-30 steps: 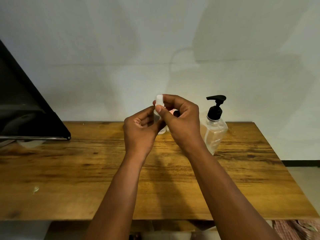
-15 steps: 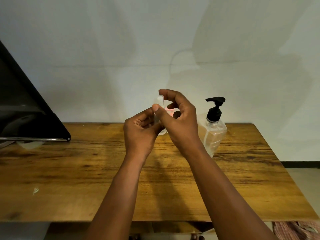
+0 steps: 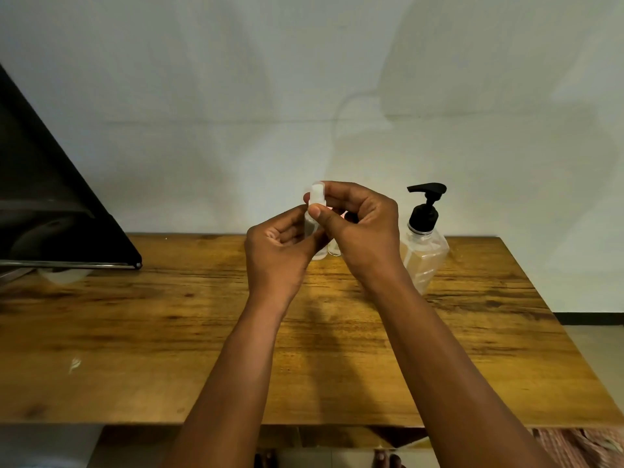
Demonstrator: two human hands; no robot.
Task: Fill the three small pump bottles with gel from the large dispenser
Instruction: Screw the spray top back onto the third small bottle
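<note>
Half a second earlier the right hand's forefinger was lifted clear of the small bottle's top; it has since come back down, and thumb and forefinger again close on the cap. Only one small pump bottle (image 3: 316, 228) shows plainly, with a sliver of a second clear one (image 3: 334, 249) just behind the hands, resting at the far part of the wooden table (image 3: 135, 332); a third cannot be made out. There is one large dispenser. At the far left a dark slanted panel (image 3: 50, 211) overhangs the table edge. The left hand (image 3: 278, 251) curls its fingers round the small bottle's clear body, holding it upright above the table's far middle. The right hand (image 3: 366, 231) pinches the white cap (image 3: 318, 192) at the bottle's top, so the bottle sits between both hands. Just right of the right hand, partly hidden by the wrist, stands the large dispenser (image 3: 426, 251), a clear bottle with a black pump head, untouched.
</note>
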